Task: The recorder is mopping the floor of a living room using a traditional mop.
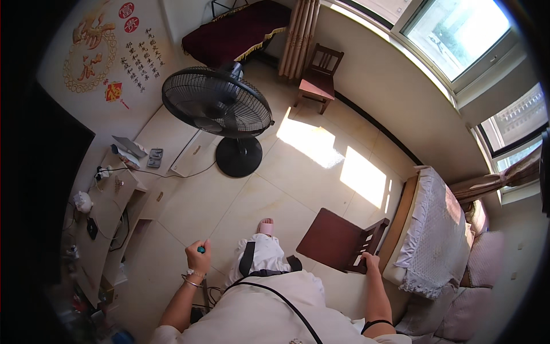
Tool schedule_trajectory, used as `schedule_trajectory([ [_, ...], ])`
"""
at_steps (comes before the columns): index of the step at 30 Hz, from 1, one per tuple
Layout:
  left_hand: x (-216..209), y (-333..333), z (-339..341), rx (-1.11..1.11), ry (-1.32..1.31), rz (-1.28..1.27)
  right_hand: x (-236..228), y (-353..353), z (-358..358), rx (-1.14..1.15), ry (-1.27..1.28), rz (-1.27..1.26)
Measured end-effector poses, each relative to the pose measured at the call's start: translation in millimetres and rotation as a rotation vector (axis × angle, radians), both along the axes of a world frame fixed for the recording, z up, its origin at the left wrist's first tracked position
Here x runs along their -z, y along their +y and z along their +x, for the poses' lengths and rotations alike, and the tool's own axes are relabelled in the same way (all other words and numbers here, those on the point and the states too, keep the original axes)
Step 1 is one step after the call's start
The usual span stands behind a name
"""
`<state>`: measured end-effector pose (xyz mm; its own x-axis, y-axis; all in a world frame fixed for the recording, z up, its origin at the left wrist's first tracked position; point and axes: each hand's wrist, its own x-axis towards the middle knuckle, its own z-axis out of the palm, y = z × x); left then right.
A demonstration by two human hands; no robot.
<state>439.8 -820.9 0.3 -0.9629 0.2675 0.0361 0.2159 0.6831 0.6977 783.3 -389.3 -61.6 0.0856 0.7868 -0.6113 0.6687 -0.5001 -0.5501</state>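
Note:
My left hand (199, 257) is closed around something slim, of which only a dark teal end (201, 250) shows above the fist. The rest of it is hidden by my fingers, so its kind is unclear. On the right, my right hand (371, 261) grips the backrest of a dark red wooden chair (326, 236). The chair's seat faces up, and its slatted back is toward the sofa. A pink slipper (266, 227) is on my foot, between the two hands.
A black standing fan (239, 156) is ahead, its cord running left to a cluttered low cabinet (97, 246). A second wooden chair (317, 83) stands by the far wall. At right is a sofa with a lace cover (429, 235). A dark red cloth (240, 31) covers furniture at the back.

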Motion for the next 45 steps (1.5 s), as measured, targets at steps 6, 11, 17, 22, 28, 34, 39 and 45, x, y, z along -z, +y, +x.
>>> schedule_trajectory([
  [6, 33.9, 92.0, -26.0, -0.057, -0.023, -0.035, -12.7, 107.6, 5.8, -0.045, -0.132, 0.045],
  [11, 41.1, 176.2, -46.9, -0.083, -0.035, -0.106, -0.5, 185.0, 3.7, -0.046, -0.025, 0.129],
  [17, 36.3, 282.1, -26.8, -0.083, -0.116, -0.178, 49.6, 340.1, -28.1, -0.226, -0.192, 0.067],
  [22, 29.5, 337.4, 12.2, -0.09, -0.124, -0.201, 0.0, 433.0, -129.6, -0.546, -0.269, 0.024],
  [28, 33.3, 400.0, 5.0, -0.226, -0.089, -0.249, 20.9, 575.9, -217.4, -0.863, -0.188, 0.142],
  [34, 41.5, 468.9, -38.0, -0.271, -0.14, -0.278, 41.0, 679.4, -323.7, -1.053, -0.208, 0.259],
  [39, 23.1, 520.8, -68.7, -0.278, -0.123, -0.313, 41.2, 739.8, -422.2, -1.184, -0.272, 0.334],
  [45, 3.0, 610.6, -87.0, -0.229, -0.071, -0.313, 106.6, 838.9, -500.2, -1.298, -0.294, 0.469],
])
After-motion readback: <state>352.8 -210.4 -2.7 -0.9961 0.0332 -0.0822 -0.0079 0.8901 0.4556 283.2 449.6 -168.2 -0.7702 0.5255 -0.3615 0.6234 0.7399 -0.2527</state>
